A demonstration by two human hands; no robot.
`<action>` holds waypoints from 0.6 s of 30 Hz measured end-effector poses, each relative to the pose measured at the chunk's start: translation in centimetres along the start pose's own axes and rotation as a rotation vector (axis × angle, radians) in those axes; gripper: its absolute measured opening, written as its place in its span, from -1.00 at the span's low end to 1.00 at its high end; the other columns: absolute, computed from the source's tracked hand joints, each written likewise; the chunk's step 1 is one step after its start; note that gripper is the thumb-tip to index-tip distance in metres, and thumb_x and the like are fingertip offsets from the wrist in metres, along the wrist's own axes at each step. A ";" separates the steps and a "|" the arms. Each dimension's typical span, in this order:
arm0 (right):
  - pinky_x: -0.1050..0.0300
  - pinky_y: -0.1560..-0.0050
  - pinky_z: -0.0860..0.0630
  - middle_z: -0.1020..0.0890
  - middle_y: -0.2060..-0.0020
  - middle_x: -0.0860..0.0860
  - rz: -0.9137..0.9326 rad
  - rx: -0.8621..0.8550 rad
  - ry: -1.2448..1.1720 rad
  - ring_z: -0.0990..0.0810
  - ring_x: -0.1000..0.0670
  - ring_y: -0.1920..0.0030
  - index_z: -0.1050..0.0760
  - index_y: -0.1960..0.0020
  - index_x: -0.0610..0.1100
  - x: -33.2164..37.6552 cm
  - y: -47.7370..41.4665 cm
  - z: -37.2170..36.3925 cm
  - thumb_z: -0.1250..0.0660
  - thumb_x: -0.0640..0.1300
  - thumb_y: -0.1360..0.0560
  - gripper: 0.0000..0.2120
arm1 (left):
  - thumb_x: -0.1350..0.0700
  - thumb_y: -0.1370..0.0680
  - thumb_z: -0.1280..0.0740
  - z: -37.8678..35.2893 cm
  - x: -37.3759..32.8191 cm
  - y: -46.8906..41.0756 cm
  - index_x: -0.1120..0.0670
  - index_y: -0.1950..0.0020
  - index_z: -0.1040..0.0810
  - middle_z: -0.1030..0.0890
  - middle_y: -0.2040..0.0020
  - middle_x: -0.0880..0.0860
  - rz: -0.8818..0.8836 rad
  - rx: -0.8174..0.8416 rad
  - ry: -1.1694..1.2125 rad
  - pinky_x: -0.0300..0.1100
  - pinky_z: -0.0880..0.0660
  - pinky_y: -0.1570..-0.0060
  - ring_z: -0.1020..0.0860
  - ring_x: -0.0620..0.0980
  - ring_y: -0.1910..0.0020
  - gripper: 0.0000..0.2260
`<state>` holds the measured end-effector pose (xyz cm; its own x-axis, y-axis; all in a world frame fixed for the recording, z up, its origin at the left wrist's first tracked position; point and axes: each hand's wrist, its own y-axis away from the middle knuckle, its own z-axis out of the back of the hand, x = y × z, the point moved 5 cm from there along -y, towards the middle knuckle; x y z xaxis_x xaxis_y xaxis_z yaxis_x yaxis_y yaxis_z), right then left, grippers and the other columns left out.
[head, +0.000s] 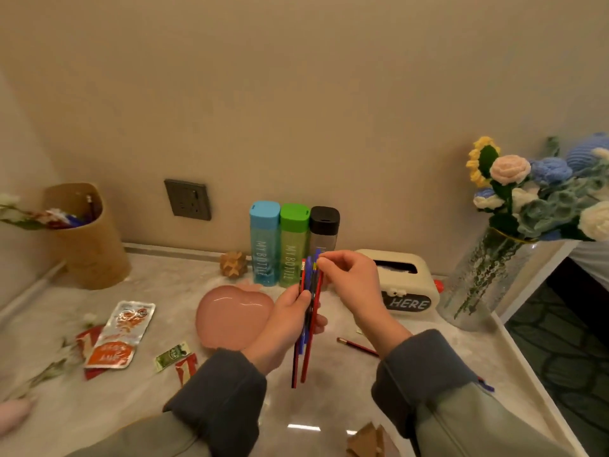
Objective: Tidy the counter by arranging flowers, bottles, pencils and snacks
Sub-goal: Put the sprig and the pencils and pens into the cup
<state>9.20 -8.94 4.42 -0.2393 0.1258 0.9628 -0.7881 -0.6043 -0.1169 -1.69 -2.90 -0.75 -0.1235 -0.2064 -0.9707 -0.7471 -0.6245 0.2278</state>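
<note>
My left hand [290,319] grips an upright bundle of red pencils and blue pens [308,351] above the counter's middle. My right hand [349,278] pinches the top ends of that bundle. One red pencil [357,347] lies on the counter just right of the hands. Three bottles, blue [264,242], green [294,245] and black [324,230], stand in a row against the wall. Snack packets [123,334] lie at the left. A tan paper holder [87,235] with pens stands at the far left. Crocheted flowers fill a glass vase [484,278] at the right.
A pink apple-shaped plate [230,316] lies behind my left hand. A cream tissue box [405,282] marked HERE sits right of the bottles, a wooden puzzle ball [233,263] left of them. Loose flower stems [49,371] lie at the left. The counter edge drops off at the right.
</note>
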 end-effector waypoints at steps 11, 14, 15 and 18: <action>0.26 0.51 -0.38 -0.54 0.51 0.04 -0.032 0.391 -0.009 -0.47 0.08 0.51 -0.62 0.17 -0.20 4.3 0.7 -15.5 -0.38 -0.21 -0.51 -0.89 | 0.18 -0.67 -0.07 14.6 -3.1 1.6 0.14 0.05 -0.48 -0.50 0.28 0.09 -0.115 -0.187 -0.105 -0.22 -0.46 0.40 -0.46 -0.06 0.41 -0.78; 0.27 0.48 -0.40 -0.53 0.49 0.01 0.001 0.413 0.035 -0.46 0.12 0.50 -0.63 0.15 -0.24 6.5 -0.2 -19.6 -0.34 -0.19 -0.53 -0.84 | 0.14 -0.67 -0.07 19.3 -5.5 1.9 0.14 -0.06 -0.51 -0.58 0.18 0.08 -0.111 -0.204 -0.212 -0.33 -0.53 0.33 -0.55 -0.06 0.28 -0.77; 0.28 0.47 -0.41 -0.53 0.48 0.01 0.006 0.424 0.032 -0.46 0.14 0.50 -0.63 0.13 -0.24 7.4 -0.5 -21.1 -0.33 -0.20 -0.54 -0.84 | 0.13 -0.67 -0.08 21.0 -6.2 1.8 0.13 -0.07 -0.52 -0.60 0.15 0.08 -0.120 -0.207 -0.242 -0.34 -0.54 0.28 -0.58 -0.06 0.24 -0.77; 0.30 0.42 -0.46 -0.55 0.47 0.07 0.068 0.443 0.013 -0.49 0.15 0.46 -0.65 0.14 -0.17 10.3 -1.5 -25.2 -0.32 -0.19 -0.55 -0.84 | 0.11 -0.65 -0.14 25.7 -9.1 1.4 0.09 -0.06 -0.56 -0.65 0.09 0.07 -0.171 -0.203 -0.364 -0.28 -0.56 0.12 -0.62 -0.06 0.13 -0.79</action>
<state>-6.38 13.11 8.38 -0.2914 0.0821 0.9531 -0.4525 -0.8896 -0.0617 -18.37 17.51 6.43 -0.2589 0.1685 -0.9511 -0.6376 -0.7695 0.0373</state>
